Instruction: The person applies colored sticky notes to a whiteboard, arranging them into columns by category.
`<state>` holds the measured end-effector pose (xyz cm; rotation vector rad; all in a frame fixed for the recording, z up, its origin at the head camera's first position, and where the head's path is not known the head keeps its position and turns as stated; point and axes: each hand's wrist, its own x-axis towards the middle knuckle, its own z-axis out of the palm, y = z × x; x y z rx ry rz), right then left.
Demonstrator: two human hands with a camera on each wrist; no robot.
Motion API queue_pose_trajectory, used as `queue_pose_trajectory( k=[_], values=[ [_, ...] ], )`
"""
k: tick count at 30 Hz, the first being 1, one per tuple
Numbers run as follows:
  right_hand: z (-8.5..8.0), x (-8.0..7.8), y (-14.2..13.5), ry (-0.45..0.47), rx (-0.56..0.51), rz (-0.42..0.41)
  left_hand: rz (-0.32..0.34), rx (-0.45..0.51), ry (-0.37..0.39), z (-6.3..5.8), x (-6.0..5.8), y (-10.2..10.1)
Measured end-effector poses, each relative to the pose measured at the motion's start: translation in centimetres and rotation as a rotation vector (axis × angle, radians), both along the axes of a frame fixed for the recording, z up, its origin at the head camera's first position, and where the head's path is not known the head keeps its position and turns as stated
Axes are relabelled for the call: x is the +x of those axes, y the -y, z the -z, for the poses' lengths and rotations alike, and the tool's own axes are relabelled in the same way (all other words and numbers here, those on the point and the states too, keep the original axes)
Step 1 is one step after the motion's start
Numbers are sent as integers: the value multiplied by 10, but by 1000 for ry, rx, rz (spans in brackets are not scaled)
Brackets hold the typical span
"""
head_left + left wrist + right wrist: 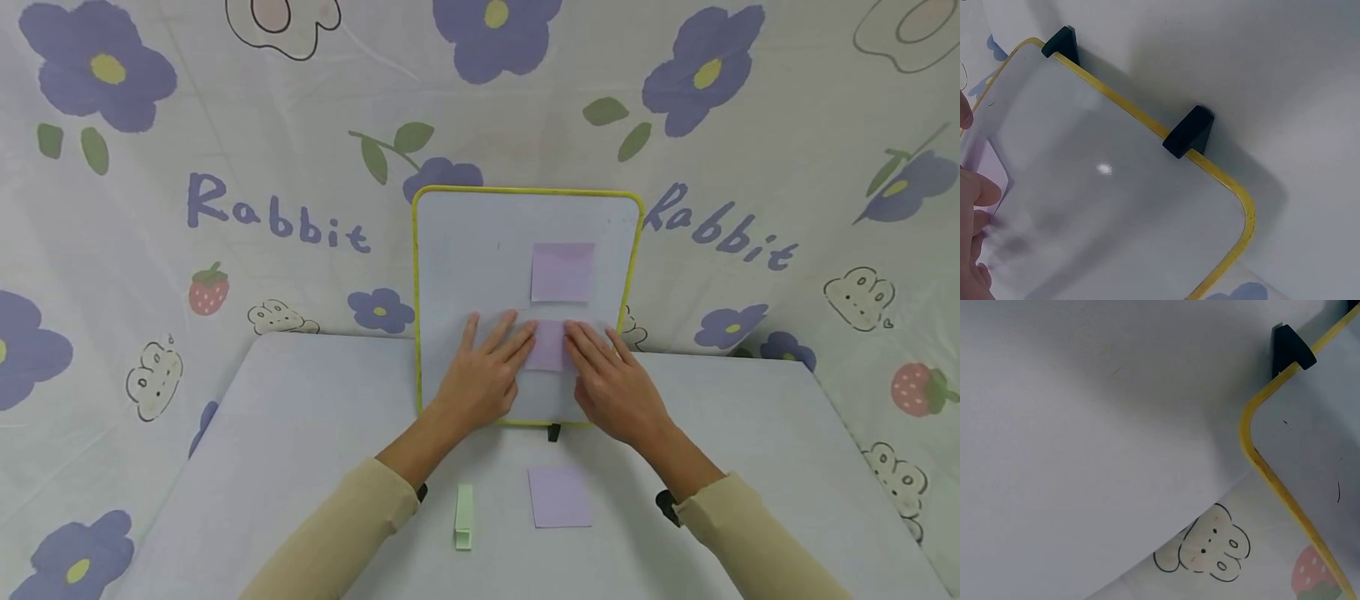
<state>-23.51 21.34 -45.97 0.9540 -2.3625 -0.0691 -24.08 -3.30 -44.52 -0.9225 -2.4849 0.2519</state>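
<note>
A whiteboard (465, 258) with a yellow rim stands tilted back on the table. Against its lower right part lies a light purple sticky note (546, 350), also partly seen as a pale corner (992, 172) in the left wrist view. My left hand (480, 379) rests its extended fingertips on the note's left edge, the other fingers spread on the board. From the opposite side, my right hand (618, 387) presses straight fingers at the note's right edge. Just above them, a second purple sticky note (562, 273) is stuck to the board.
On the table in front of the board lie another purple sticky note (560, 497) and a narrow light green folded strip (464, 517). Dark feet (1190, 131) hold the board's bottom rim. Behind the table (315, 417) hangs a cloth (285, 150) printed with flowers and rabbits.
</note>
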Motion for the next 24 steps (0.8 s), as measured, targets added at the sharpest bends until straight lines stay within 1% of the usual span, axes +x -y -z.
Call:
queue_pose_trajectory(
  k=[5, 13, 24],
  values=[
    [0, 1, -2, -3, -3, -7, 1, -1, -5, 0, 1, 0],
    [2, 1, -5, 1, 10, 8, -2, -1, 18, 2, 1, 2],
    [7, 1, -5, 38, -18, -15, -4, 5, 8, 5, 1, 2]
  ],
)
